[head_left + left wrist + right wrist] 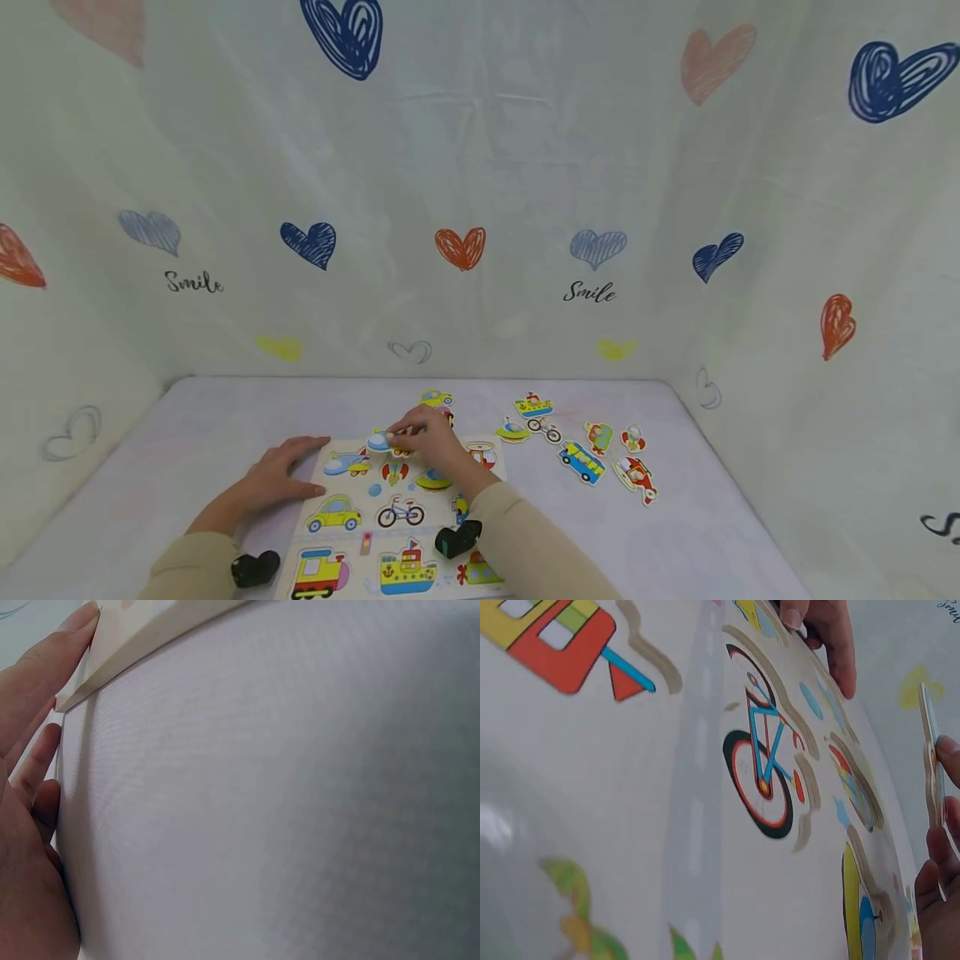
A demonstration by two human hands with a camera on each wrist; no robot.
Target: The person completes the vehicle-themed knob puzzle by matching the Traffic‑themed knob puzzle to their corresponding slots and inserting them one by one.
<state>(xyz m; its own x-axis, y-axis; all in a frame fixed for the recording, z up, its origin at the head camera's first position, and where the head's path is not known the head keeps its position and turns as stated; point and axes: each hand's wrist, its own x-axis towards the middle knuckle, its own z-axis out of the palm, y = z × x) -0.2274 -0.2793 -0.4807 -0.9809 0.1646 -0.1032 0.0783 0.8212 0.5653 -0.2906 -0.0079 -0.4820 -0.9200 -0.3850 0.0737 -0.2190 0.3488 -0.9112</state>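
A wooden puzzle board [367, 527] with vehicle-shaped recesses lies on the table. Above its far edge, my right hand [431, 440] pinches an airplane puzzle piece [377, 442] between thumb and fingers. The right wrist view shows that piece [931, 761] edge-on, raised off the board. At the board's upper left is a recess with an airplane picture [345, 464], just nearer than the held piece. My left hand [273, 479] rests at the board's left edge, fingers extended. Its thumb [71, 637] touches the board's side in the left wrist view.
Loose pieces lie right of the board: a ship [534, 407], a bicycle [544, 430], a flying saucer [513, 432], a bus [582, 463], a helicopter [637, 480] and others. A car piece [437, 397] lies behind my right hand. Heart-printed cloth [517, 325] surrounds the table.
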